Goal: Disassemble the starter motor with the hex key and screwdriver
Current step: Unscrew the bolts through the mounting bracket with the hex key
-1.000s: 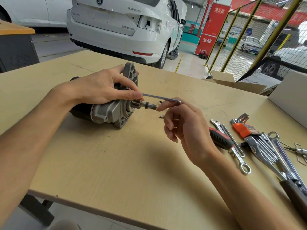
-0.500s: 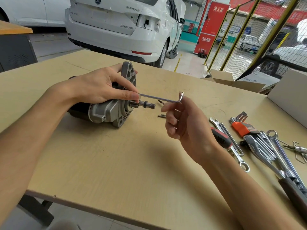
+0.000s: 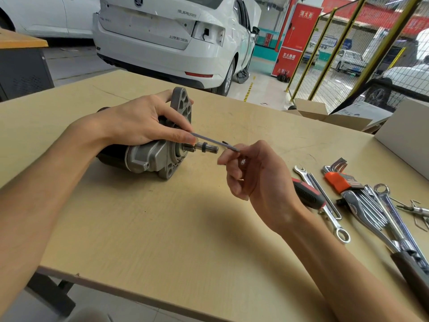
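A thin grey steel hex key (image 3: 214,142) is pinched at its near end by the curled fingers of the right hand (image 3: 253,173), whose grip is closed on the tool. Its far end is steadied by the thumb and forefinger of the left hand (image 3: 141,123), whose grip is also wrapped over the grey cast-aluminium starter motor with a black rear body (image 3: 148,149). The motor is laid on its side on a pale plywood worktop (image 3: 162,228), left of centre, with its long axis running left to right and its splined shaft pointed right, toward the right hand. The hex key is held just above that shaft, roughly parallel to it. A red-and-black screwdriver handle (image 3: 307,194) is seen beside chrome spanners (image 3: 325,201) at the right. Behind the worktop a white saloon car (image 3: 174,36) is parked in a workshop with yellow mesh fencing (image 3: 348,54).
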Demonstrator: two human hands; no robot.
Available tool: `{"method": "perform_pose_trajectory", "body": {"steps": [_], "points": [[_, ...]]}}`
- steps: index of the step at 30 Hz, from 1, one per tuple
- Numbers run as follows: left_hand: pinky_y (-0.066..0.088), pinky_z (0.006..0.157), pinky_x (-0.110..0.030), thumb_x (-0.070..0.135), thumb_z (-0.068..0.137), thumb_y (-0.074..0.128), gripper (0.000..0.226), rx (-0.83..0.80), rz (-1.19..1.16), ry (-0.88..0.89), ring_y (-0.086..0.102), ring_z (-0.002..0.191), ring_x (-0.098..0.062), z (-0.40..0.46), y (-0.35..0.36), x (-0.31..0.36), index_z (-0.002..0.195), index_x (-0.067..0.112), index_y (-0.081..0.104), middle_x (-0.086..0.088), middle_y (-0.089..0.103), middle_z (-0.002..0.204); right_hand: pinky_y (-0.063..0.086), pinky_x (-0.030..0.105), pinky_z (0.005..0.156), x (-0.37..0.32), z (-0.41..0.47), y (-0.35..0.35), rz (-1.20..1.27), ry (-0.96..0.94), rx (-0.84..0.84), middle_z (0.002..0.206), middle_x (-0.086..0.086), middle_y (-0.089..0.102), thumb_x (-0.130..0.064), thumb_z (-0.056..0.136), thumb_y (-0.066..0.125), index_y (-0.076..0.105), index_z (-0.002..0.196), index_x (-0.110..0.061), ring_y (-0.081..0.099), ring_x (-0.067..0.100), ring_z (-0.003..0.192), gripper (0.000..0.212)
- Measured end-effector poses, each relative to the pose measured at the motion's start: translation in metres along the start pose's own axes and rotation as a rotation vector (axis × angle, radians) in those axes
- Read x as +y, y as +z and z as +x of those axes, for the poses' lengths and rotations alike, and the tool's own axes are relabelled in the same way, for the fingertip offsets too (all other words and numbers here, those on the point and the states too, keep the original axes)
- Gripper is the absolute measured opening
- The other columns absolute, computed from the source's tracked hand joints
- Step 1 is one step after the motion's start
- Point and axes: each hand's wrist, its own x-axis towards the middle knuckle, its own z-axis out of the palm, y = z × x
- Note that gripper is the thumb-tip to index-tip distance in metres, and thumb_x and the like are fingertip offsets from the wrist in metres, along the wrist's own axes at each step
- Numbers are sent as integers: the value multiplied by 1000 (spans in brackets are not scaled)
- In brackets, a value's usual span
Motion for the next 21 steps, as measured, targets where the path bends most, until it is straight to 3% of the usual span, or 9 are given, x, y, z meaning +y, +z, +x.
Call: {"method": "perform_pose_trajectory", "body": {"steps": [4,7,10,14,18,21], "points": [[34,112,-31,75,60,70,39,11,19,-9,44,127,4,0,0,0,87,47,78,18,50,124,32,20,41,1,0,0,-27,-6,-8,56,-1,42,-24,77,38,71,69,-12,40,14,42,36],[36,111,-34,73,67,71,34,1,23,-34,44,124,7,-1,0,0,88,47,78,26,50,120,33,20,41,2,-1,0,-62,-47,11,56,-1,44,-15,81,37,72,79,-9,41,13,43,36],[39,98,-26,73,71,68,30,6,9,-46,48,111,13,-1,0,1,85,48,78,33,49,104,34,21,41,0,-2,1,-146,-90,60,55,0,44,-2,94,31,71,88,-4,43,14,44,40],[35,85,-16,65,75,62,24,-3,12,-41,48,100,18,0,1,3,79,48,77,38,47,93,33,22,41,-2,-4,3,-215,-105,108,53,0,44,1,98,32,69,91,-3,43,14,44,38],[37,88,-7,62,71,64,21,7,-8,-28,50,108,9,-1,1,6,79,48,77,25,51,107,31,23,40,-2,-3,5,-219,-114,188,51,-2,45,-8,105,37,70,99,-16,43,13,43,34],[36,94,-11,62,71,65,22,11,-5,-27,50,112,7,-1,1,6,80,47,78,19,52,111,31,22,40,-3,-1,4,-173,-77,268,50,-3,46,-13,105,44,67,106,-18,42,12,42,24]]}}
